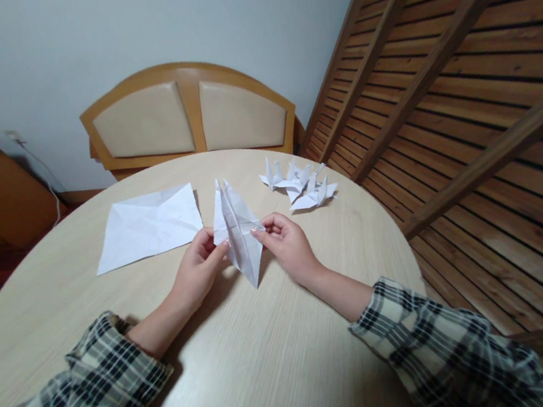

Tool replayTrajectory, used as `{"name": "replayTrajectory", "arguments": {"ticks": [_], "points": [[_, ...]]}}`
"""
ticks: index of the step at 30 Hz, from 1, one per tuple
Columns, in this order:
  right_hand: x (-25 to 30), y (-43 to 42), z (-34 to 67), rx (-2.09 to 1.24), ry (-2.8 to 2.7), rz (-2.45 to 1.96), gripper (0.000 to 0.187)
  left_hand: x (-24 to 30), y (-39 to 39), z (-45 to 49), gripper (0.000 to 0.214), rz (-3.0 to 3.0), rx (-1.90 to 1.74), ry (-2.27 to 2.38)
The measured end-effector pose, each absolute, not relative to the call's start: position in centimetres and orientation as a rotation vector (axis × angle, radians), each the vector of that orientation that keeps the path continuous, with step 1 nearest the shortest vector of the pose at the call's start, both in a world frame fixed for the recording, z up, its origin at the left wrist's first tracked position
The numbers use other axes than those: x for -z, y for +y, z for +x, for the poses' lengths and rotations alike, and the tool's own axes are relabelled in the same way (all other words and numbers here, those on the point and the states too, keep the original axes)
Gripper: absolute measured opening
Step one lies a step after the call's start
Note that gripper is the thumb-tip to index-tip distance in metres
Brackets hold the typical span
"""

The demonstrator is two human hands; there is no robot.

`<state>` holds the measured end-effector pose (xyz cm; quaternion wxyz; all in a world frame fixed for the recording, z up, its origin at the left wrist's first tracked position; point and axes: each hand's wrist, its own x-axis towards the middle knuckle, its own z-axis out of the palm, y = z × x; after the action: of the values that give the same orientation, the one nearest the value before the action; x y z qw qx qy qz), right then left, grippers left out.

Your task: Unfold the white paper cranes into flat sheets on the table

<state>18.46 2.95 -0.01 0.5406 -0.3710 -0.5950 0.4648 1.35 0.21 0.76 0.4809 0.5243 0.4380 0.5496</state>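
Note:
A partly folded white origami paper (pixel 240 225), diamond-shaped with a lengthwise crease and two points at its far end, is held up over the table. My left hand (pixel 198 264) pinches its left corner between thumb and fingers. On the opposite side, my right hand (pixel 288 245) grips the right corner in the same way, thumb on the near face. Some of the fingertips are hidden behind the paper. A larger creased white sheet (pixel 153 223) lies flat just left of my left hand.
Several folded paper cranes (pixel 302 184) sit in a cluster at the far right of the round wooden table (pixel 256 381). Beyond the table stands a wooden headboard (pixel 194 106) with cream panels. Slatted wooden boards (pixel 464 102) lean along the right side.

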Motion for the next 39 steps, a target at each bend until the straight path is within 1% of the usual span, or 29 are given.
{"name": "replayTrajectory", "arguments": {"ticks": [6,13,17,21,23,27,31,36,39], "points": [[0.1,2.9,18.5,-1.3,-1.331,-0.827,0.026,-0.4,0.7,0.6,0.02,1.272,-1.384,1.153],[-0.4,2.8,18.6,-1.342,-1.342,-0.817,0.028,-1.5,0.6,0.3,0.017,1.257,-1.535,1.173],[-0.6,2.5,18.7,-1.352,-1.361,-0.78,0.025,-1.3,1.0,-0.4,0.013,1.255,-1.598,1.108],[-0.6,2.5,18.7,-1.374,-1.369,-0.747,0.023,-1.1,1.2,-0.7,0.009,1.249,-1.549,1.047],[-0.7,2.6,18.7,-1.345,-1.403,-0.747,0.022,-1.4,1.0,-0.6,0.008,1.288,-1.508,1.056],[-1.1,2.7,18.7,-1.17,-1.504,-0.785,0.022,-2.1,0.5,0.1,0.005,1.412,-1.488,1.078],[-1.4,2.7,19.0,-1.12,-1.475,-0.81,0.028,-1.9,0.5,0.1,0.003,1.347,-1.496,1.076],[-1.2,2.7,18.9,-1.141,-1.426,-0.788,0.027,-1.4,1.1,-0.4,0.006,1.267,-1.504,1.077],[-1.1,2.7,18.8,-1.163,-1.4,-0.802,0.027,-1.6,1.1,-0.3,0.016,1.369,-1.618,1.15]]}}
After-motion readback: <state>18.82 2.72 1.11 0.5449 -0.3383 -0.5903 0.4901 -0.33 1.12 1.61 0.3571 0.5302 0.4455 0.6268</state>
